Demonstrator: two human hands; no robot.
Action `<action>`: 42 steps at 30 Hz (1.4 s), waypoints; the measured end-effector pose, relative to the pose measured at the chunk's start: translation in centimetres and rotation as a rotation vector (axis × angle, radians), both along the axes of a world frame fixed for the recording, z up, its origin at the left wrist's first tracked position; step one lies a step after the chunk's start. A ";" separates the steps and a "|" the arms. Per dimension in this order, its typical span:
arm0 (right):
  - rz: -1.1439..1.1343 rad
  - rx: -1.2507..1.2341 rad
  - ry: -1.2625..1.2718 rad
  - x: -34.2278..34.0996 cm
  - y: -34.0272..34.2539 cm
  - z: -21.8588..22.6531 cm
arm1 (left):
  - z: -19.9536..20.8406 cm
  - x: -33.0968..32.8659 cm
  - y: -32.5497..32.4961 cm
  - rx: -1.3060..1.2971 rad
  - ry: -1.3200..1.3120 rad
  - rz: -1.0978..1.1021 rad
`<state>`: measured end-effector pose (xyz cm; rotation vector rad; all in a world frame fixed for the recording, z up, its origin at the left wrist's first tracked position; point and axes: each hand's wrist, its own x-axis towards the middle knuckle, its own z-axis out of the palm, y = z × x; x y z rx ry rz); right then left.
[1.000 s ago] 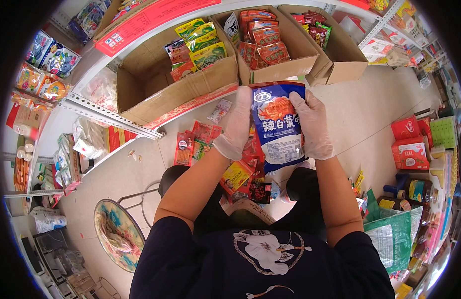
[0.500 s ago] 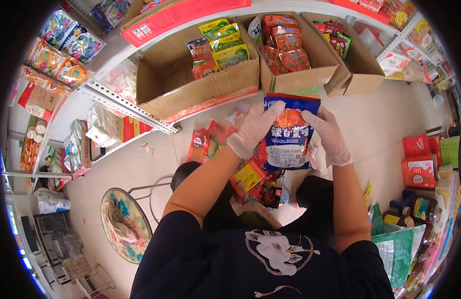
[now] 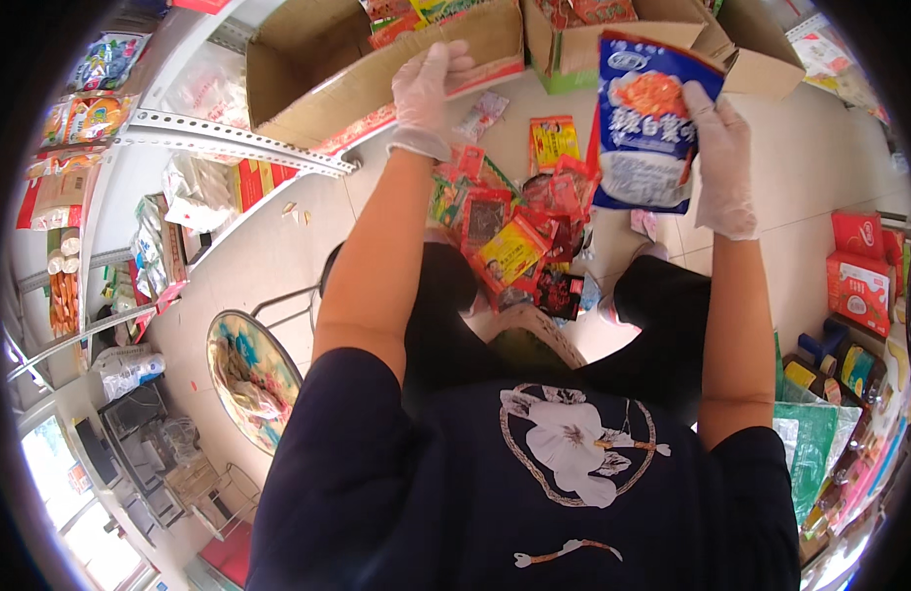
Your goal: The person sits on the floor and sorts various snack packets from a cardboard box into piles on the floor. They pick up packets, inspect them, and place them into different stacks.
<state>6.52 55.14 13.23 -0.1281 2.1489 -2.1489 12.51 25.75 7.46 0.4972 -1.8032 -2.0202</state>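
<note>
In my right hand [image 3: 723,163] is a blue snack packet [image 3: 647,128] with a picture of orange-red food and a pale lower part. The thumb lies over its right side, and a red edge shows behind it on the left. My left hand [image 3: 426,94] is empty, its fingers stretched toward the right in front of the long cardboard box [image 3: 322,94]; I cannot tell whether it touches the box. Both hands wear thin clear gloves. Below them, a heap of small snack packets [image 3: 514,251], red, yellow and black, lies between my knees.
More cardboard boxes [image 3: 573,44] with red packets stand to the right of the long one. A white metal shelf [image 3: 238,143] runs along the left. A round floral stool [image 3: 253,379] stands at lower left. Red cartons [image 3: 859,291] and bottles [image 3: 854,364] line the right side.
My left hand has let go of the blue packet and moved left and up toward the long box. My right hand has carried the packet to the right and up. The view has shifted.
</note>
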 end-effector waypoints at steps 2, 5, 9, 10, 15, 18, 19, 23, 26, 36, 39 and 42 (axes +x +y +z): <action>-0.007 -0.010 -0.032 -0.2 0.7 0.0 | -5.8 0.5 -3.1 -0.013 -0.216 -0.012; -0.009 -0.043 -0.073 0.1 0.2 0.4 | -16.5 2.6 -7.2 -0.915 -0.425 -0.208; -0.005 0.009 -0.099 0.6 0.7 1.2 | -20.5 6.6 -4.7 -0.978 -0.953 -0.341; 0.025 0.010 -0.112 0.9 0.3 1.5 | -22.9 8.3 -5.5 -1.262 -1.094 -0.546; -0.011 0.097 -0.180 0.4 0.1 1.6 | -26.8 10.9 -3.3 -1.041 -1.403 -0.614; -0.036 0.101 -0.183 0.3 0.1 1.2 | -25.7 9.5 -1.0 -0.781 -1.420 -0.327; -0.048 0.123 -0.219 0.6 -0.3 1.5 | -24.6 9.2 -0.5 -0.696 -1.420 -0.224; -0.007 0.067 -0.225 1.3 -1.8 2.1 | -26.7 9.0 -1.9 -0.941 -1.172 -0.219; -0.045 0.120 -0.208 0.8 -0.9 2.0 | -27.6 5.1 -1.3 -1.159 -0.979 -0.336; 0.104 0.127 -0.373 0.0 -0.8 0.8 | -36.4 -2.4 -4.2 -1.540 -0.580 -0.756; 0.109 0.167 -0.216 0.0 -0.8 0.5 | -35.3 -2.1 -4.9 -1.641 -0.488 -0.666; 0.141 0.207 -0.230 0.2 -0.3 1.3 | -35.6 -1.4 -5.9 -1.582 -0.427 -0.664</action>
